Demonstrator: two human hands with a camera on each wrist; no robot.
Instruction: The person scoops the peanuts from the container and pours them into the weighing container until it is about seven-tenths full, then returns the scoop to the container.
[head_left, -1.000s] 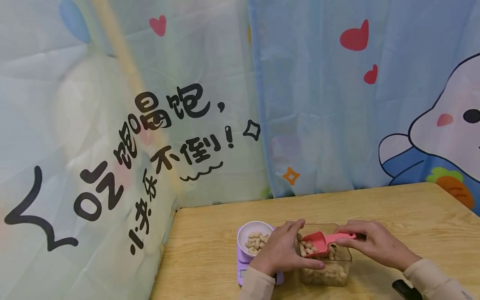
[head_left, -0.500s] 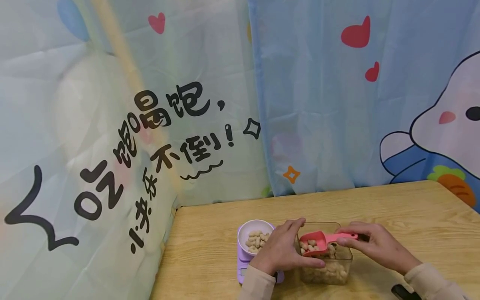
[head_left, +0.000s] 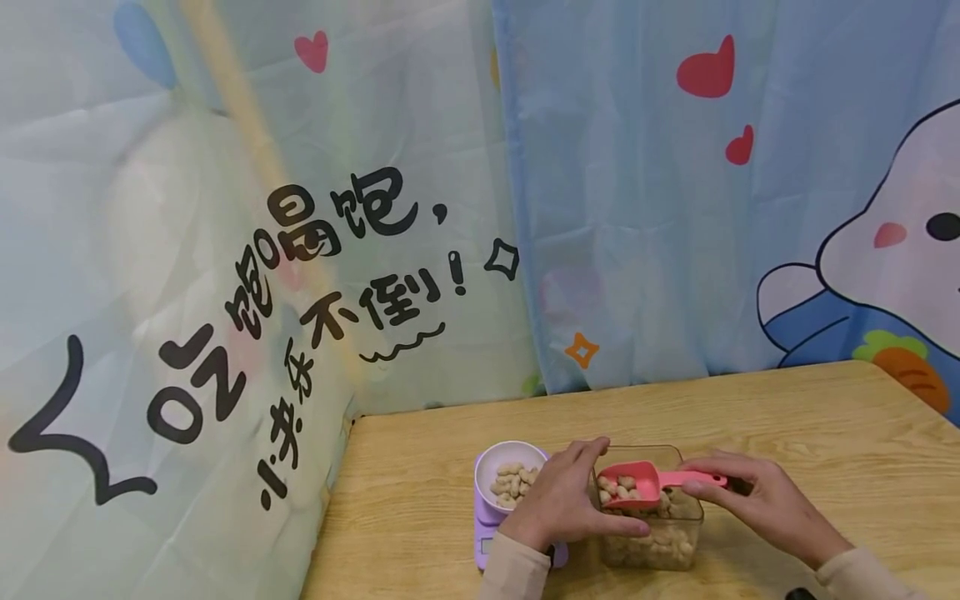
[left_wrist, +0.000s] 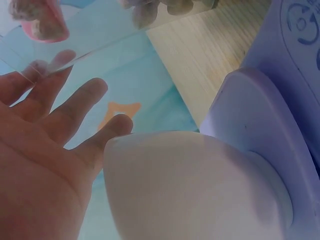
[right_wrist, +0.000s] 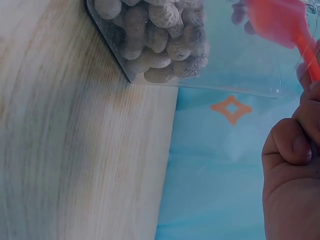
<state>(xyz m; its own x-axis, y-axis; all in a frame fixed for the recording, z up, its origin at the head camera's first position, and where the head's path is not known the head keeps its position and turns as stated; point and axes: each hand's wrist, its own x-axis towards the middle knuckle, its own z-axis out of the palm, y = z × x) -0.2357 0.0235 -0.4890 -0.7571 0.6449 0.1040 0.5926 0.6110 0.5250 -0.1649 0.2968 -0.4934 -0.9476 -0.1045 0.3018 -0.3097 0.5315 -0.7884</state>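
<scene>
In the head view, my right hand (head_left: 761,504) pinches the handle of a pink scoop (head_left: 675,478) between thumb and fingers. Several peanuts (head_left: 626,482) lie in the scoop, which is held at the top of a clear container (head_left: 651,451). More peanuts (right_wrist: 165,40) show through the container's wall in the right wrist view. My left hand (head_left: 558,504) has its fingers spread, with fingertips right at the container's left side. Beside that hand, a white bowl (left_wrist: 195,185) with peanuts (head_left: 512,483) sits on a purple kitchen scale (head_left: 486,521).
The wooden table (head_left: 405,500) ends at printed curtains (head_left: 615,208) behind and a printed sheet (head_left: 187,275) on the left. Part of a dark object (head_left: 801,594) shows at the bottom edge, close to the right sleeve (head_left: 862,575).
The scoop has levelled out and shifted slightly right with my right hand, and its peanuts show more clearly. My left hand has stayed in place.
</scene>
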